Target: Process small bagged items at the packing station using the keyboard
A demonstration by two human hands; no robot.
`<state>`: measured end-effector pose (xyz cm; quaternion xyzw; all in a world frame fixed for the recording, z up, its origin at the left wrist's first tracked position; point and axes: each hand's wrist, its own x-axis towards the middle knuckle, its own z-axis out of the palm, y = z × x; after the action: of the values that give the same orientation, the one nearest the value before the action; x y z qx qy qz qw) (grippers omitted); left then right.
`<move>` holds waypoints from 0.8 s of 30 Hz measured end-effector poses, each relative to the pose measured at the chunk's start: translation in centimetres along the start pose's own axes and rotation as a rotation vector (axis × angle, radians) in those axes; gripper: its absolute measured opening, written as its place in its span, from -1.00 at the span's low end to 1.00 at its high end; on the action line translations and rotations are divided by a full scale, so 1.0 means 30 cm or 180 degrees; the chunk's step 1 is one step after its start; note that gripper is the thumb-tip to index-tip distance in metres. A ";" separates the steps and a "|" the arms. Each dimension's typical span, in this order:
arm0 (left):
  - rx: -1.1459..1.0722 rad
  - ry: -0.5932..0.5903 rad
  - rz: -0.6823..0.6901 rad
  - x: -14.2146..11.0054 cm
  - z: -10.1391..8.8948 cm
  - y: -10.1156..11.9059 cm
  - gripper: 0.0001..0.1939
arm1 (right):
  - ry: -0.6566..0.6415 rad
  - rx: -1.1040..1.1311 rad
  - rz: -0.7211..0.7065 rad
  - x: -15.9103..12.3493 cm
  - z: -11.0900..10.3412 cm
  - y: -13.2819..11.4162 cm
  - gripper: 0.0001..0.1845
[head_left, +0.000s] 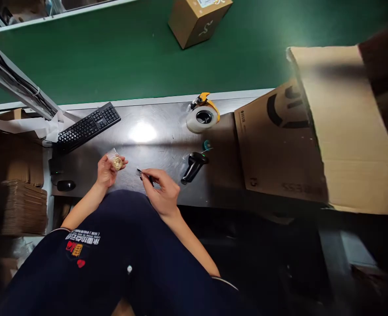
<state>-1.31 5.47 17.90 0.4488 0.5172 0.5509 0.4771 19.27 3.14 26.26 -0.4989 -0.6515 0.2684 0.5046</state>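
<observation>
My left hand (pixel 105 174) is closed around a small clear plastic bag (pixel 112 153) with a round gold-coloured piece (pixel 117 163) in it. The piece's exact kind is too small to make out. Pinched between the thumb and fingers of my right hand (pixel 164 192) is a slim black tool (pixel 139 171) with a light-coloured tip. It points left towards the bag, with a gap between them. Both hands are just above the near edge of the metal table (pixel 154 149). A black barcode scanner (pixel 194 166) lies right of my right hand.
A black keyboard (pixel 88 127) and mouse (pixel 65 185) lie at left. Behind the scanner are a teal roll (pixel 207 145) and a tape dispenser (pixel 195 122). A large open carton (pixel 275 149) blocks the right side. On the green surface (pixel 115 61) beyond sits a cardboard box (pixel 194 24).
</observation>
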 end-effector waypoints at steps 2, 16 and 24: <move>-0.0558 -0.0145 -0.0729 0.005 -0.016 0.039 -0.23 | 0.0034 0.0016 0.0000 -0.005 -0.001 0.008 -0.90; -0.2495 0.0157 -0.2517 -0.026 0.031 0.202 -0.42 | -0.0068 -0.0011 -0.0242 -0.030 0.008 0.029 -0.83; -0.2448 -0.0257 -0.2128 -0.058 0.006 0.175 -0.20 | -0.0163 0.0042 -0.0234 -0.038 0.017 0.017 -0.84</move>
<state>-1.21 3.73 23.14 0.0717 0.3734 0.5009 0.7775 18.99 2.35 25.20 -0.4642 -0.6803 0.2668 0.5005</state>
